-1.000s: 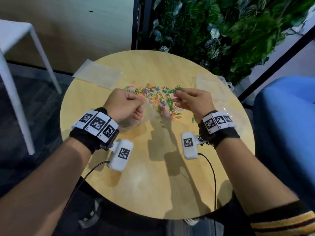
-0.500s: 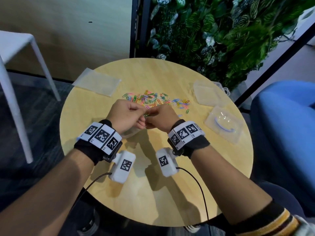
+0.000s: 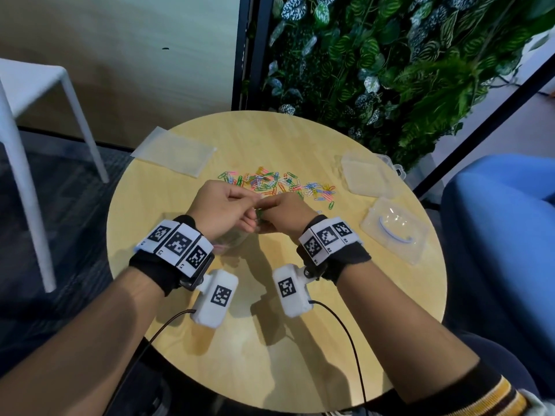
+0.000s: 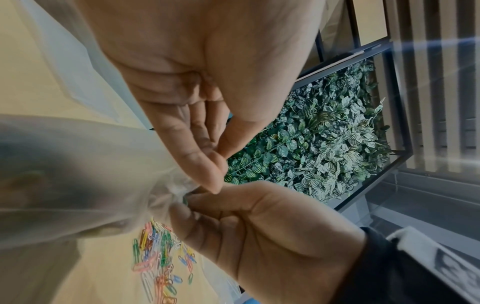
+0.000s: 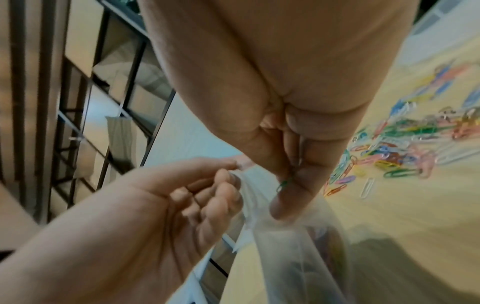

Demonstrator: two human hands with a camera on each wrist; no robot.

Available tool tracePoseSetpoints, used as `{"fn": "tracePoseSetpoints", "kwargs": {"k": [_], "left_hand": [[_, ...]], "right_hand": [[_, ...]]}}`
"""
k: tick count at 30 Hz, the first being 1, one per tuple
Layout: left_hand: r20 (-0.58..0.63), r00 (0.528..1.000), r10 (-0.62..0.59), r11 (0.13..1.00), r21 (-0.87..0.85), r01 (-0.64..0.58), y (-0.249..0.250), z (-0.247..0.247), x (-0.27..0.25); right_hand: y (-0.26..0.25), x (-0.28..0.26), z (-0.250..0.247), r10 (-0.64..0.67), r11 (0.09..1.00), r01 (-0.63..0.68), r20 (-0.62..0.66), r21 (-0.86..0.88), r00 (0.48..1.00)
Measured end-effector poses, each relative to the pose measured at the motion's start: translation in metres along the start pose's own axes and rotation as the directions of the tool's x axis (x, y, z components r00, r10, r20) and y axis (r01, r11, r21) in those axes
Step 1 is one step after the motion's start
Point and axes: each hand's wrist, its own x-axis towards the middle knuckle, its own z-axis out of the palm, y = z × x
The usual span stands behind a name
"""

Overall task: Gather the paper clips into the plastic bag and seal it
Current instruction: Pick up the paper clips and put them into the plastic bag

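Colourful paper clips (image 3: 276, 185) lie in a loose pile on the round wooden table (image 3: 300, 340), just beyond both hands. My left hand (image 3: 241, 212) pinches the top edge of a clear plastic bag (image 4: 78, 174), which hangs below it and holds some clips. In the left wrist view my left hand (image 4: 210, 178) grips the crumpled rim. My right hand (image 3: 274, 214) is pressed against the left one at the bag's mouth. In the right wrist view my right hand (image 5: 283, 190) pinches a green paper clip (image 5: 284, 184) between thumb and finger, above the bag (image 5: 285, 246).
A flat stack of spare clear bags (image 3: 174, 153) lies at the table's far left. Two clear plastic boxes (image 3: 365, 175) (image 3: 393, 229) sit at the right. A white stool (image 3: 36, 121) stands to the left, a plant wall (image 3: 390, 70) behind, a blue seat (image 3: 504, 235) to the right.
My right hand has come back from the pile to the left hand at the bag's mouth, carrying a clip. The left hand has kept its hold on the bag.
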Motion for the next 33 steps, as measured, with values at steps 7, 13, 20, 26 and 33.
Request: {"fn": "tracePoseSetpoints", "kwargs": {"k": [7, 13, 20, 26, 33], "left_hand": [[0.005, 1.000, -0.012, 0.999, 0.042, 0.012, -0.001, 0.001, -0.002], [-0.123, 0.985, 0.118, 0.941, 0.331, -0.071, -0.007, -0.012, 0.000], [-0.172, 0.975, 0.139, 0.945, 0.319, -0.079, -0.011, -0.020, 0.007], [-0.130, 0.987, 0.096, 0.979, 0.189, -0.070, -0.011, -0.020, 0.007], [-0.110, 0.986, 0.125, 0.982, 0.155, -0.107, -0.004, -0.020, 0.008]], "right_hand": [[0.000, -0.009, 0.002, -0.205, 0.867, 0.141, -0.085, -0.477, 0.975], [0.020, -0.010, -0.043, -0.258, 0.960, 0.214, -0.269, -0.183, 0.928], [0.085, 0.033, -0.054, 0.199, 0.721, -0.377, -0.348, -0.581, 0.916], [0.075, 0.060, -0.012, -0.042, 0.665, -0.192, -0.293, -0.722, 0.955], [0.060, 0.044, -0.023, -0.106, 0.471, -0.184, -0.263, -0.863, 0.959]]}}
